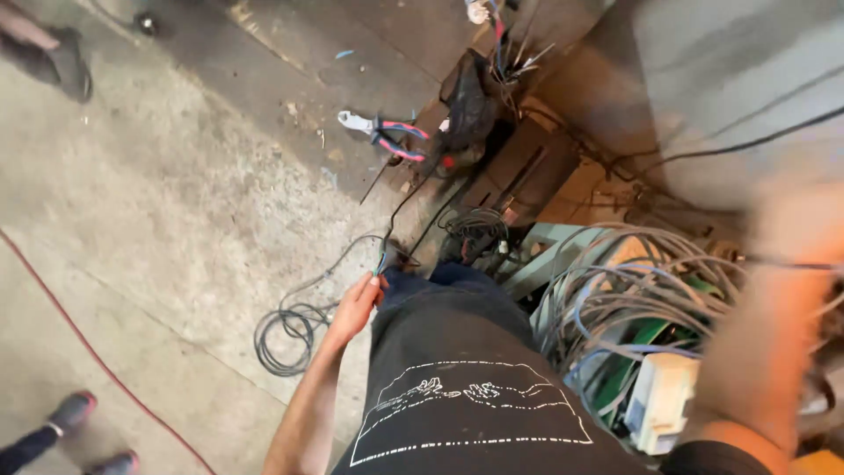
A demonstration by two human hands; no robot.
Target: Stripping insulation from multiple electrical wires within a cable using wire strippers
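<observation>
The left hand (354, 310) hangs low beside the person's thigh, fingers pinched closed on the end of a thin grey cable (290, 330), whose stripped coloured wire tips stand up just above the fingertips. From the grip the cable drops to a loose coil on the concrete floor (158, 229), just left of and below the hand. It looks light, limp and easily kinked; the bared ends are judged fragile, so a hold on the sheathed length just behind them appears the sound choice. The right hand is out of view; only a blurred forearm (774, 325) crosses the frame, so its state cannot be told. A tangled heap of grey wiring (615, 299) lies to the right, and red-handled cutters (387, 136) rest on the floor ahead, well apart from the hand. Other people's shoes (75, 409) stand nearby.
</observation>
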